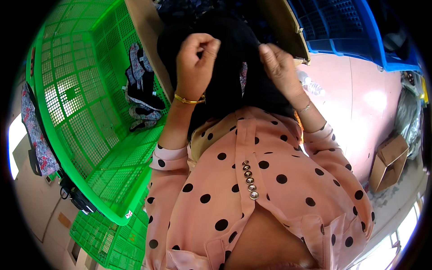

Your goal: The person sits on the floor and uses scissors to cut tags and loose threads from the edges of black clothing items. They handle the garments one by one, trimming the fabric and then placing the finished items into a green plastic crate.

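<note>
From my remote feed, black cloth (pixel 231 49) fills the upper middle of the frame, between and behind both hands. Its dark mass runs roughly up and down the frame, long axis toward the top edge, but its borders blur into the surrounding black, so I can't tell which end leads. A narrow patterned strip (pixel 243 80) shows lower down, likewise upright. The left hand (pixel 195 60) has its grip curled, thumb near the forefinger; the right hand (pixel 282 69) is angled up and left, thumb extended. I can't tell whether either grip has hold of the cloth.
</note>
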Tool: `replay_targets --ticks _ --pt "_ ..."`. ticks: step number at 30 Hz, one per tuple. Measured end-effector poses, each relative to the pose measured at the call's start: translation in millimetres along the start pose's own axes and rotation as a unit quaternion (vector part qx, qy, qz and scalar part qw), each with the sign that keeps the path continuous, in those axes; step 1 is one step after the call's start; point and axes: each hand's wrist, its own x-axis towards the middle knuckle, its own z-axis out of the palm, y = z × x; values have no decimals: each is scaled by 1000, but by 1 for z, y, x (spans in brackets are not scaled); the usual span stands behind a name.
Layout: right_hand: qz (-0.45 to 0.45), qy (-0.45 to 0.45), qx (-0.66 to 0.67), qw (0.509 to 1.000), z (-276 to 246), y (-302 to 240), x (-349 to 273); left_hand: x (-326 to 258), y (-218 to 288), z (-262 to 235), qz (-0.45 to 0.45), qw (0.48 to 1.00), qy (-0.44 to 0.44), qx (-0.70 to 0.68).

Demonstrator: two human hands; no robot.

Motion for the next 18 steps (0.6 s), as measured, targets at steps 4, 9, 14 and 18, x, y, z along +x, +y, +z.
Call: replay_targets --ticks 4,9,14,18 --pt "63 -59 169 982 -6 -4 12 3 9 -8 209 941 97 246" --pt "111 -146 109 977 4 -8 31 -35 29 12 256 910 -15 326" --pt "58 -135 57 988 12 4 43 -36 12 34 266 887 7 378" --pt "36 -132 48 989 14 1 47 -33 4 38 291 875 6 386"
